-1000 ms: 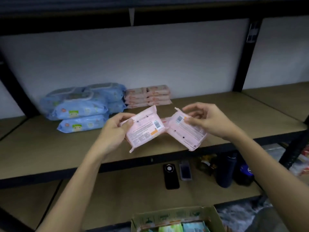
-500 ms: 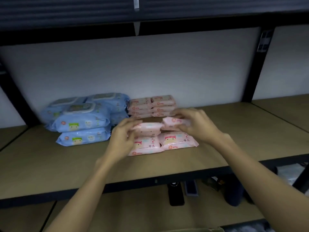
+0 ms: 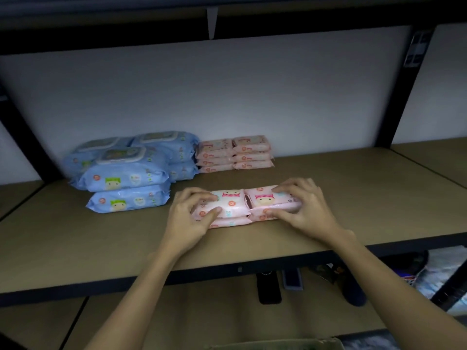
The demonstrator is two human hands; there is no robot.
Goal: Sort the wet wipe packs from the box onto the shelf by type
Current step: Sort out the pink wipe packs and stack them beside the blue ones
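Note:
Two short stacks of small pink wipe packs lie side by side on the tan shelf board [image 3: 353,188]. My left hand [image 3: 192,213] grips the left pink stack [image 3: 227,205], fingers over its top and thumb on its front. The right pink stack [image 3: 267,200] is gripped the same way by my right hand [image 3: 303,208]. Behind them, against the wall, stand two more stacks of small pink packs [image 3: 233,154]. Large blue wipe packs [image 3: 126,173] are piled to the left. A strip of the cardboard box [image 3: 278,343] shows at the bottom edge.
A black upright post [image 3: 401,97] divides the shelf bays on the right. On the lower shelf lie a black phone-like device [image 3: 269,289], a small dark slab [image 3: 292,279] and a dark bottle [image 3: 353,291]. Bare board extends right of the pink stacks.
A second ago I held one pink pack in each hand in the air. Both packs now sit on top of the front pink stacks, and my hands have come down around them.

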